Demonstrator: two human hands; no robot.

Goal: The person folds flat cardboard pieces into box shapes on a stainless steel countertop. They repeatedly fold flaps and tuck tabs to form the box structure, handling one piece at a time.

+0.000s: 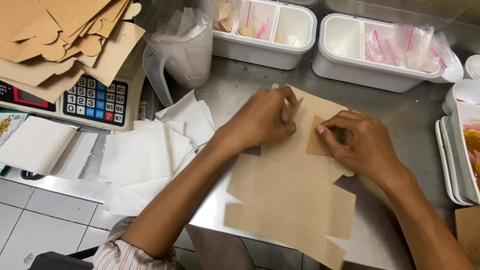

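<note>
A flat brown cardboard box blank [292, 195] lies on the steel counter [400, 112], reaching from the counter's middle to its near edge. My left hand [265, 119] presses on the blank's far end, fingers curled over a flap. My right hand [361, 145] pinches a small folded flap [317, 142] of the same blank between thumb and forefinger. Both hands are close together at the far part of the cardboard.
A stack of brown cardboard blanks [60, 40] rests on a weighing scale with keypad [95, 100] at the left. White paper sheets [145, 150] lie beside it. A clear plastic jug [182, 47] and white compartment tubs [265, 30] with small bags stand behind. White containers [457, 150] sit right.
</note>
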